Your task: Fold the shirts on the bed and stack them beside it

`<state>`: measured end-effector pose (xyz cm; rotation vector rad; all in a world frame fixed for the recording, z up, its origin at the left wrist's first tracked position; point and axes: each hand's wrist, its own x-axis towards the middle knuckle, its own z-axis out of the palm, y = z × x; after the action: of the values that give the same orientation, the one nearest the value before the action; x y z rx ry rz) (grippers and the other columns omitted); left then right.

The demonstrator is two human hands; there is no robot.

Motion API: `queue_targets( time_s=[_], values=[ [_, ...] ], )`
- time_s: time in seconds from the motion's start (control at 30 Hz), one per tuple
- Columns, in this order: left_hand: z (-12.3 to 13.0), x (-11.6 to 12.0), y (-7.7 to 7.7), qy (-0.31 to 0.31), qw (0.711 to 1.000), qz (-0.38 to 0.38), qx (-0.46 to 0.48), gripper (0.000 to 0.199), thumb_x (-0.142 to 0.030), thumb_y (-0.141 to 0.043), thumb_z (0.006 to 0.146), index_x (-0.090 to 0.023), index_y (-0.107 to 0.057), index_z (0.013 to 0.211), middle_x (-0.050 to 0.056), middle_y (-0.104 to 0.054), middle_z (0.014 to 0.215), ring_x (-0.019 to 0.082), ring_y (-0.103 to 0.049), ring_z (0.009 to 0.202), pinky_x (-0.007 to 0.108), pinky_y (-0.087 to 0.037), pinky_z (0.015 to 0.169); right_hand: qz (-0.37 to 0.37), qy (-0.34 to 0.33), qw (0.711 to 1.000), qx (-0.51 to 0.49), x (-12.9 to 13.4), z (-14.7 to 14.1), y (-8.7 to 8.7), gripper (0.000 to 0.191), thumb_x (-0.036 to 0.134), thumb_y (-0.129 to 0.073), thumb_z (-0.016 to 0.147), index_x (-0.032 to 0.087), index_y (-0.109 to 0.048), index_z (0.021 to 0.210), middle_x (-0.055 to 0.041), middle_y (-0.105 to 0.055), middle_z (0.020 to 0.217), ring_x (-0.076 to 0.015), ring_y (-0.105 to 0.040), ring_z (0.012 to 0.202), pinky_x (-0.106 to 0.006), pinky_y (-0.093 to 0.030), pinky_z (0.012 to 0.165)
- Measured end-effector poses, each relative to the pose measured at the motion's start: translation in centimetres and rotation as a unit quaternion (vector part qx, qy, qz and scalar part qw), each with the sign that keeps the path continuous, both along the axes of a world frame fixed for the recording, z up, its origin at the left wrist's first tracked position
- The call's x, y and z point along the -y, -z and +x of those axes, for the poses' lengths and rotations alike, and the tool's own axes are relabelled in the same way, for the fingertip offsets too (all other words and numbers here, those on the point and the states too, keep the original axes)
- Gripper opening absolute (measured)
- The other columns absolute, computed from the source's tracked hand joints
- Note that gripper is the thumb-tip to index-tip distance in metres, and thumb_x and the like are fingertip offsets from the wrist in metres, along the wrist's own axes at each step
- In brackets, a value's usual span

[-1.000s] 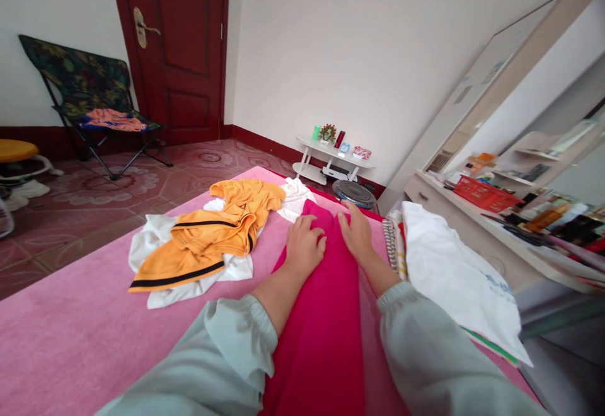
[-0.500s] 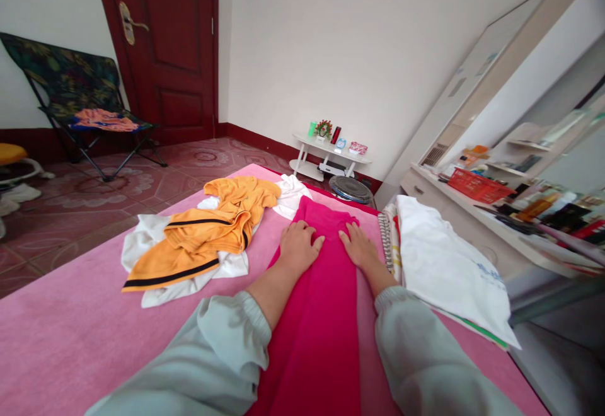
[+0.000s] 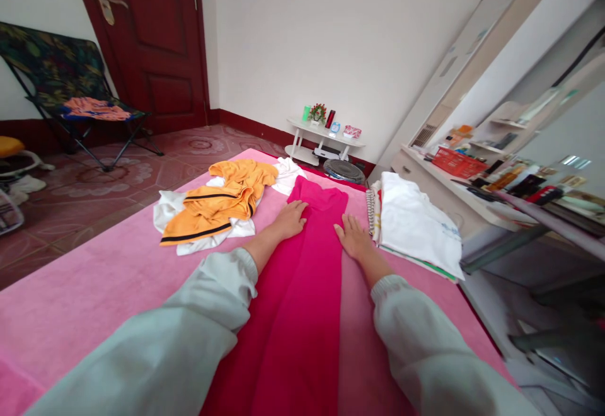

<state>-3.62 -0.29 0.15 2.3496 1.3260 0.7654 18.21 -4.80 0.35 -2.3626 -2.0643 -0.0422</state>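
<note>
A long bright pink garment (image 3: pixel 307 277) lies lengthwise on the light pink bed cover (image 3: pixel 118 302), folded narrow; its exact kind I cannot tell. On its left edge, near the far end, rests my left hand (image 3: pixel 289 220), open with fingers stretched over the cloth. My right hand (image 3: pixel 355 238) is also open, lying along the right edge with its fingertips touching the fabric. Left of the garment, a yellow-orange shirt (image 3: pixel 222 205) with black bands lies crumpled over white cloth (image 3: pixel 170 211). To the right is a stack of folded clothes, a white T-shirt (image 3: pixel 416 220) on top.
Beyond the bed stand a low white table (image 3: pixel 295 127) with small items and a round dark-lidded object (image 3: pixel 345 169). A dresser (image 3: pixel 486 208) with a red basket (image 3: pixel 458 162) and bottles is at the right. A folding chair (image 3: pixel 51 82) stands by the dark red door (image 3: pixel 155 38).
My hands have shifted slightly toward me along the pink garment and a little farther apart. The view has moved, so more of the bed shows. The clothes piles remain in place.
</note>
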Motion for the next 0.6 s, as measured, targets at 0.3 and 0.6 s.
queue_targets(
  time_s=[0.3, 0.6],
  values=[
    [-8.0, 8.7, -0.7, 0.142, 0.988, -0.056, 0.034, 0.044, -0.012, -0.051, 0.082, -0.017, -0.054, 0.125, 0.01, -0.043, 0.141, 0.019, -0.034, 0.134, 0.035, -0.026, 0.111, 0.032, -0.148, 0.988, -0.032, 12.4, -0.7, -0.6, 0.053, 0.035, -0.031, 0.094, 0.015, -0.03, 0.143, -0.0126, -0.024, 0.151, -0.0246, -0.02, 0.139, -0.05, -0.022, 0.11],
    [-15.1, 16.1, -3.4, 0.257, 0.96, -0.11, -0.014, 0.041, -0.009, -0.051, 0.081, -0.024, -0.061, 0.118, 0.005, -0.043, 0.142, 0.021, -0.037, 0.132, 0.036, -0.028, 0.109, 0.011, -0.428, 0.893, -0.139, 23.6, -2.8, -3.6, 0.048, 0.023, -0.043, 0.091, 0.028, -0.038, 0.139, -0.0037, -0.028, 0.151, -0.0183, -0.024, 0.138, -0.04, -0.025, 0.113]
  ],
)
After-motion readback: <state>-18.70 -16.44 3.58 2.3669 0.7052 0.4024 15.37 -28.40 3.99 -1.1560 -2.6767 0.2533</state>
